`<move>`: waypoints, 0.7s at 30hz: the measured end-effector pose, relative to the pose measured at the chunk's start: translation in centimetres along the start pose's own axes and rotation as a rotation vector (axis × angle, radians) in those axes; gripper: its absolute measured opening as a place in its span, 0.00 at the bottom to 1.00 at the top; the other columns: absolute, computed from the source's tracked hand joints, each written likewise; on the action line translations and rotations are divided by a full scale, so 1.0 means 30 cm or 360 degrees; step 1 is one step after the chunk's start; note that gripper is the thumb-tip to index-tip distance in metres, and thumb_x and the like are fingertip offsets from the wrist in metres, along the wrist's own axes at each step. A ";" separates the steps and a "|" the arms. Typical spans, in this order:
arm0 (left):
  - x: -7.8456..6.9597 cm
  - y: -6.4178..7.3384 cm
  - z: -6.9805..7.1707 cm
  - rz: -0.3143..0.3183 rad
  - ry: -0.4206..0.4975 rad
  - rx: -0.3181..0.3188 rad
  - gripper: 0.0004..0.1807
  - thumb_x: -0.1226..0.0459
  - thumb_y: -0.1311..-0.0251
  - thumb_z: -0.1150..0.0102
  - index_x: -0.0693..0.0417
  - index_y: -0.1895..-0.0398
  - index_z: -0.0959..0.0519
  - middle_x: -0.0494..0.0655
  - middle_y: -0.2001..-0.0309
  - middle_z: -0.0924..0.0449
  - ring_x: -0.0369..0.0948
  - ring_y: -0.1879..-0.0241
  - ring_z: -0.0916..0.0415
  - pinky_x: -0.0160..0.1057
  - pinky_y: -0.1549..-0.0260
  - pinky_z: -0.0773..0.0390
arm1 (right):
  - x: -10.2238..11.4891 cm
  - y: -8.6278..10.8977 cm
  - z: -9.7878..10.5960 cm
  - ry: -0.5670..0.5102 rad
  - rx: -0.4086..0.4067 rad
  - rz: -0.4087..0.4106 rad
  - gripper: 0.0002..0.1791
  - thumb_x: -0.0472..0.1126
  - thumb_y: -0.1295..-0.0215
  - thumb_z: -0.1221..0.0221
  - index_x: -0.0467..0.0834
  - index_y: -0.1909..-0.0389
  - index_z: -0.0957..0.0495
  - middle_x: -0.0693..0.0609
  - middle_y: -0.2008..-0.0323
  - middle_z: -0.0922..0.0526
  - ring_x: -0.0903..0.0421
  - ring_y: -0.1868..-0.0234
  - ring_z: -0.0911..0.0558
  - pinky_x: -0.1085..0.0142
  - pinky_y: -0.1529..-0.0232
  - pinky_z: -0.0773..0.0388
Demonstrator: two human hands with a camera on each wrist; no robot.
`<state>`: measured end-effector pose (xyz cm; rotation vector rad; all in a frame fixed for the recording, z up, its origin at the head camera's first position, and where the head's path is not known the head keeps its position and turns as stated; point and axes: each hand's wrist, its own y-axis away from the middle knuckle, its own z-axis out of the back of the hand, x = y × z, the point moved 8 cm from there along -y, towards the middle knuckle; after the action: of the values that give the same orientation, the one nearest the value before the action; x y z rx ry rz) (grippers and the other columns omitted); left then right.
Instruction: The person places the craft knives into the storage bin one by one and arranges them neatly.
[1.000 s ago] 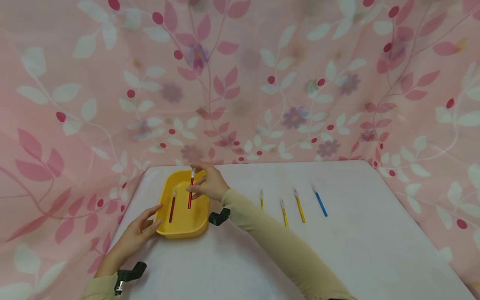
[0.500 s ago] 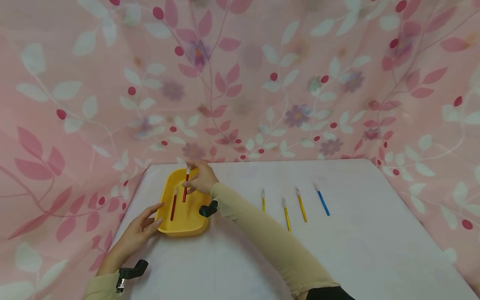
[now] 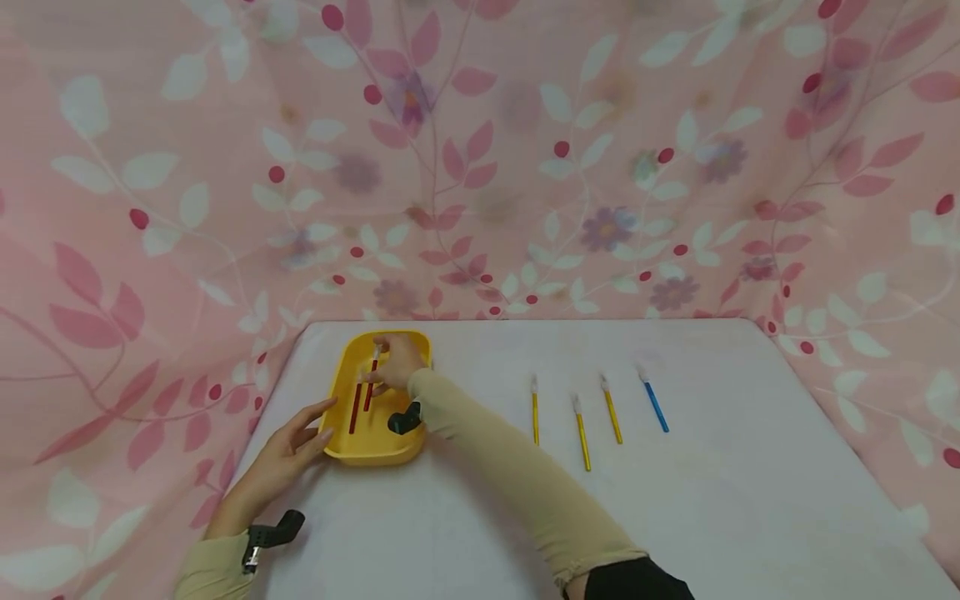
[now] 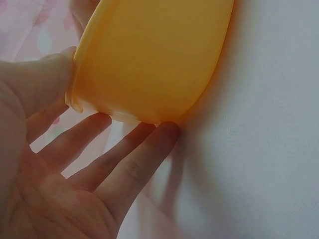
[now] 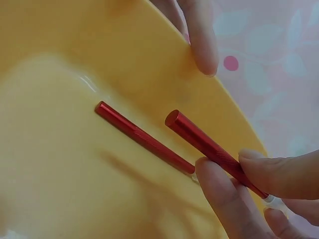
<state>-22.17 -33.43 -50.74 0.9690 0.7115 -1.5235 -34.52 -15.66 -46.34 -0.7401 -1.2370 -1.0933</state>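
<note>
Over the yellow tray [image 3: 371, 457], my right hand [image 3: 399, 360] pinches a red craft knife [image 5: 199, 144] between thumb and fingers. Its handle is knurled metal, and a clear cap begins where my fingers cover it. A second red craft knife [image 5: 144, 138] lies on the tray floor beside it, nearly parallel, its capped end partly behind my fingers in the right wrist view. My left hand [image 3: 285, 450] rests against the tray's left side with fingers extended. In the left wrist view, fingertips [image 4: 167, 130] touch the outer wall [image 4: 154, 55] and the thumb side meets the rim.
On the white table [image 3: 720, 500], right of the tray, lie three yellow craft knives, one the nearest yellow knife [image 3: 582, 440], and a blue craft knife [image 3: 656, 406], all with clear caps. A pink floral cloth [image 3: 480, 167] hangs behind the table.
My right hand has moved left and lower with the red craft knife, bringing it close beside the one in the tray. My left hand stays at the tray's side.
</note>
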 end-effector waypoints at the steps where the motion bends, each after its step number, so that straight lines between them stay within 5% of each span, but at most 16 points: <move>1: 0.001 0.000 0.001 0.0002 -0.0004 -0.0004 0.36 0.54 0.17 0.41 0.52 0.13 0.39 0.63 0.15 0.46 0.69 0.26 0.32 0.48 0.41 0.14 | -0.002 -0.003 -0.004 0.0014 -0.0001 0.0002 0.39 0.21 0.35 0.28 0.36 0.23 0.28 0.38 0.34 0.25 0.36 0.61 0.09 0.45 0.57 0.09; 12: 0.009 0.001 0.009 0.0001 0.0006 -0.0023 0.35 0.54 0.17 0.41 0.50 0.14 0.38 0.62 0.15 0.45 0.68 0.26 0.31 0.48 0.40 0.15 | -0.062 -0.065 -0.045 0.0259 0.0001 -0.0025 0.40 0.25 0.38 0.24 0.36 0.25 0.25 0.40 0.39 0.21 0.42 0.69 0.08 0.57 0.67 0.09; 17: 0.013 0.004 0.006 0.0023 0.0053 -0.0020 0.35 0.54 0.17 0.40 0.50 0.14 0.38 0.61 0.14 0.46 0.67 0.27 0.30 0.47 0.41 0.14 | -0.103 -0.103 -0.064 0.0490 -0.0034 -0.0003 0.41 0.32 0.42 0.18 0.39 0.26 0.21 0.44 0.39 0.16 0.51 0.48 0.12 0.62 0.46 0.12; 21: 0.017 0.005 0.000 0.0029 0.0081 -0.0014 0.35 0.54 0.17 0.40 0.50 0.14 0.38 0.61 0.14 0.46 0.67 0.26 0.31 0.47 0.41 0.14 | -0.127 -0.113 -0.074 0.0563 -0.0036 -0.0028 0.42 0.32 0.44 0.17 0.40 0.27 0.21 0.46 0.44 0.16 0.53 0.46 0.17 0.64 0.43 0.15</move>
<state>-22.05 -33.70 -51.17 1.0081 0.7430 -1.4830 -36.78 -17.92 -50.88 -0.5249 -0.9326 -1.1952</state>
